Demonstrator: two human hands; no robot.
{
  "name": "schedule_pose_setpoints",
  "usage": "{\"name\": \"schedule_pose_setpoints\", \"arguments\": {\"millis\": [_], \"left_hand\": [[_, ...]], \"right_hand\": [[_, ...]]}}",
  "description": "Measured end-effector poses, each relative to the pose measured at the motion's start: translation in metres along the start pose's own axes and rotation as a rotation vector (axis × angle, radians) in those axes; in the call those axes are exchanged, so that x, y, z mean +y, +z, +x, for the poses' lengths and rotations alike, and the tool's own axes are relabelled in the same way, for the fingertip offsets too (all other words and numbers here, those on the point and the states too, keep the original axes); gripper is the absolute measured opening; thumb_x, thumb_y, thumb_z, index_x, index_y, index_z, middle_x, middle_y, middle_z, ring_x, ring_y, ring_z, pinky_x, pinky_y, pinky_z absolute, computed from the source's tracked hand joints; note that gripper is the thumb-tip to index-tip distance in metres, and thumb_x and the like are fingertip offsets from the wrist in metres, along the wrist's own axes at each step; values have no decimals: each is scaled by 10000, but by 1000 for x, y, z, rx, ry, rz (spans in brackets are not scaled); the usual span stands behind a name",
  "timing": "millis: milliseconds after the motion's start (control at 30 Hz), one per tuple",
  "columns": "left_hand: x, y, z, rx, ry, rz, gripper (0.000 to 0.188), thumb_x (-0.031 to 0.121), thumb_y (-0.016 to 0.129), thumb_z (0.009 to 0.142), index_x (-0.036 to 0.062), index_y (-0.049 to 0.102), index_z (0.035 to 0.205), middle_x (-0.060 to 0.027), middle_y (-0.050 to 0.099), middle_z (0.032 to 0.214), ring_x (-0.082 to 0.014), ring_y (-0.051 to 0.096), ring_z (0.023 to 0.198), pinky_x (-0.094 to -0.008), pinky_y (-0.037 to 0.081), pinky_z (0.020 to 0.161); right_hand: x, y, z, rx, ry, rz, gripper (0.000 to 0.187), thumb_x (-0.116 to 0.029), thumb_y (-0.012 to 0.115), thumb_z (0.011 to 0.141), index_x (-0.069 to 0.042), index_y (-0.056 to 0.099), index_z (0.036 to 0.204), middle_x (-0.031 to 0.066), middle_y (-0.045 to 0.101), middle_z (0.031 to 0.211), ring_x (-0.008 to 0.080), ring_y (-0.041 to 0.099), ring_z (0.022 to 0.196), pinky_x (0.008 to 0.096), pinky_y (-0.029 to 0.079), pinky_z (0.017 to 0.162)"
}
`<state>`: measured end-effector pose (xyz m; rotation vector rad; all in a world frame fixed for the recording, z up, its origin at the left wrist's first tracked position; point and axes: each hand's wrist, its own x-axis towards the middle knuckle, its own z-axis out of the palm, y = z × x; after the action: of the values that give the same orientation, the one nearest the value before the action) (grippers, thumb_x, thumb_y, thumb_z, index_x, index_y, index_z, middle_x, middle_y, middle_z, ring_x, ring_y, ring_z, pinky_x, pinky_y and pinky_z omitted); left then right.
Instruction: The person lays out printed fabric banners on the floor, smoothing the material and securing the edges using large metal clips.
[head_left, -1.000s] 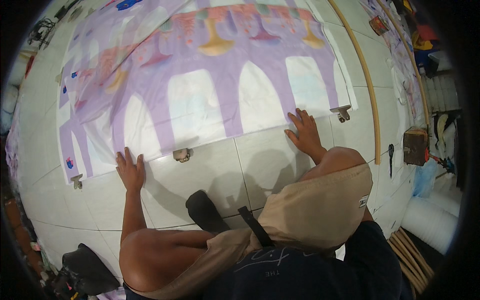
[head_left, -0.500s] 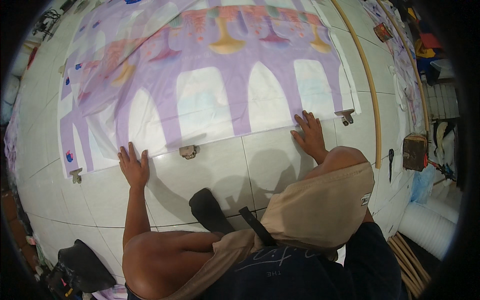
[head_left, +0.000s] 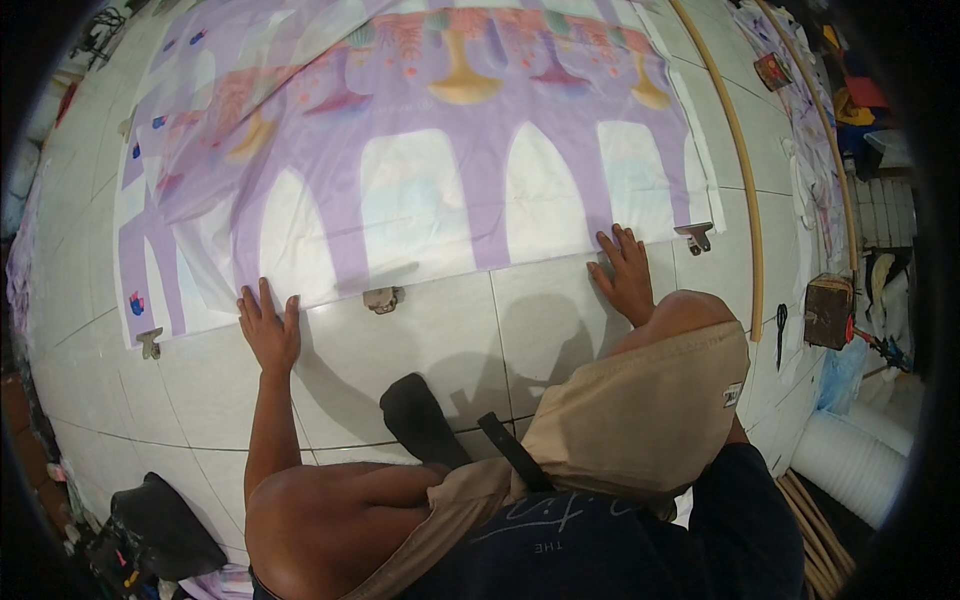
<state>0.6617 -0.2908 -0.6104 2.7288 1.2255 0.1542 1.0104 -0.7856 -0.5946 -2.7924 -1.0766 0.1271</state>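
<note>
Left hand [head_left: 268, 335]: grip spread, holding nothing, fingertips on cloth [head_left: 410, 225] edge
Right hand [head_left: 627, 278]: same grip, same edge
Tiled floor [head_left: 450, 335]: room between cloth and sock [head_left: 422, 415]

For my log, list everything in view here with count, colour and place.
Printed cloth: layers uncountable, lilac, white and coral, on floor
Bulldog clips: three, metallic, along cloth's near edge
Tiled floor: one, pale, underneath
Long wooden poles: two, tan, right
Scissors: apparently one pair, black, right
Box-like block: one, brown, right
Ribbed roll: at least one, white, lower right
Thin poles: one bundle, tan, lower right
Bucket: one, black, lower left
Edge clutter: uncountable, mixed, both sides
Shorts: one pair, tan, lower centre
Left hand: one, bare, on cloth's near edge
Right hand: one, bare, same edge, farther right
</note>
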Motion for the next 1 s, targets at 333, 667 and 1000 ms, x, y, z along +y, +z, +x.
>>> {"name": "schedule_pose_setpoints", "arguments": {"millis": [333,667,1000], "left_hand": [[-3,-12,19,-40,2,-82,715,448,697,854,67,466,1414,-316,379,1456,-452,403,1334,-539,342,1088],[3,-41,49,-374,-19,272,777,570,695,815,83,469,1377,-261,284,1528,-471,140,1451,-648,86,1151],[0,-38,91,-594,93,-6,810,414,840,719,-43,417,1237,-369,282,1458,-500,380,1321,-513,432,1011]], "right_hand": [[0,-16,14,18,-27,86,679,-363,712,848,-126,451,1429,199,415,1455,404,388,1347,533,334,1084],[54,-80,-11,1,307,309,608,-149,725,879,-144,454,1423,98,503,1350,249,565,1126,375,506,877],[-11,-169,-111,-282,589,261,310,-185,672,925,-24,633,1187,152,671,1025,225,651,904,338,530,767]]}}
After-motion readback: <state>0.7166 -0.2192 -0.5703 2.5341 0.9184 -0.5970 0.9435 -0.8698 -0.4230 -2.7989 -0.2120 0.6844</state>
